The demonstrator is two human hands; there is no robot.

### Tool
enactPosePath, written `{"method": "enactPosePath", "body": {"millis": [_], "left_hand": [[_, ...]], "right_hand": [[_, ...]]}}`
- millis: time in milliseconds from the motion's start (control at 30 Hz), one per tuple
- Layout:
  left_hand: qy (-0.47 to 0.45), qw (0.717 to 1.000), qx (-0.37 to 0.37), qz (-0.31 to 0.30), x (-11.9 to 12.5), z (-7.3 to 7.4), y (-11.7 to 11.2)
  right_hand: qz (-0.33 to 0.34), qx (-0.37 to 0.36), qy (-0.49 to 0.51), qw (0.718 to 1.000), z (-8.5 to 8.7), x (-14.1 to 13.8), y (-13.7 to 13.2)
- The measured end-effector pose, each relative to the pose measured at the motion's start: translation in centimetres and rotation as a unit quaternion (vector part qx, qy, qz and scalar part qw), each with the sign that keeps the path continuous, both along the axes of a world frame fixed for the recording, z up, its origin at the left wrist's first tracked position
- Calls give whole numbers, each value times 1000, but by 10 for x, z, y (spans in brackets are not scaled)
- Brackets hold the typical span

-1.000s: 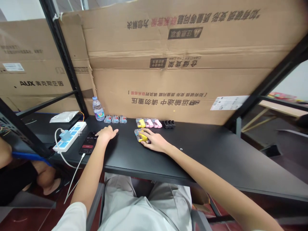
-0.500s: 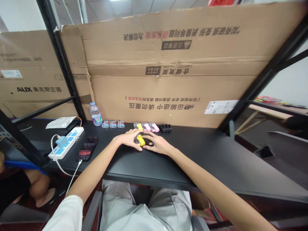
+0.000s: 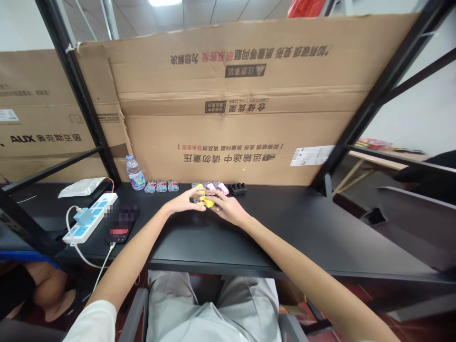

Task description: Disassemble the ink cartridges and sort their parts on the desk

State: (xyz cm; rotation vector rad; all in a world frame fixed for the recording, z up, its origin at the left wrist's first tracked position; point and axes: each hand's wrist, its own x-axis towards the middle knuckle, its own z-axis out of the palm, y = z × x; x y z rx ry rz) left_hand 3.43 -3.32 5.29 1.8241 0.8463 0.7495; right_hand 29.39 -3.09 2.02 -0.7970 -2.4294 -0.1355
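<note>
Both hands meet over the middle of the black desk [image 3: 302, 228]. My left hand [image 3: 183, 202] and my right hand [image 3: 228, 209] pinch a small yellow and clear plastic part [image 3: 206, 201] between their fingertips, lifted slightly off the desk. Just behind them lies a row of yellow and pink parts [image 3: 213, 187]. A set of clear blue-red parts [image 3: 161, 186] sits to the left, and small black parts [image 3: 238, 188] to the right.
A water bottle [image 3: 135, 172] stands at the back left. A phone [image 3: 119, 227], blurred, lies beside a white power strip [image 3: 89, 217] with a cable. A large cardboard sheet [image 3: 231, 109] walls the back. Another person's leg [image 3: 46, 289] shows at lower left.
My left hand moved from beside the phone to the yellow part and joined my right hand on it. Both hands have lifted the part slightly toward the back row.
</note>
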Motion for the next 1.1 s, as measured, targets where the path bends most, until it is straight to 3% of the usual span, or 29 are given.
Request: {"method": "enactPosePath", "body": {"millis": [133,300,467,600,733,900,1100], "left_hand": [[-54,995,-75,-47,-8,4,3],[-95,987,-111,-73,-18,7,3],[-158,975,-145,-55,-19,5,7],[-157,984,-82,16,-3,-9,9],[-146,986,0,83,8,-21,12],[-61,995,36,64,-3,-26,15],[6,1000,25,16,-6,-28,10]], "right_hand": [[33,-21,69,997,3,2,1],[67,-62,132,987,4,-1,4],[47,-102,239,964,1,-2,11],[-10,-134,239,962,-5,-4,12],[13,-173,236,956,-3,-2,9],[-7,-169,288,943,9,11,7],[-15,-292,386,875,5,16,16]]}}
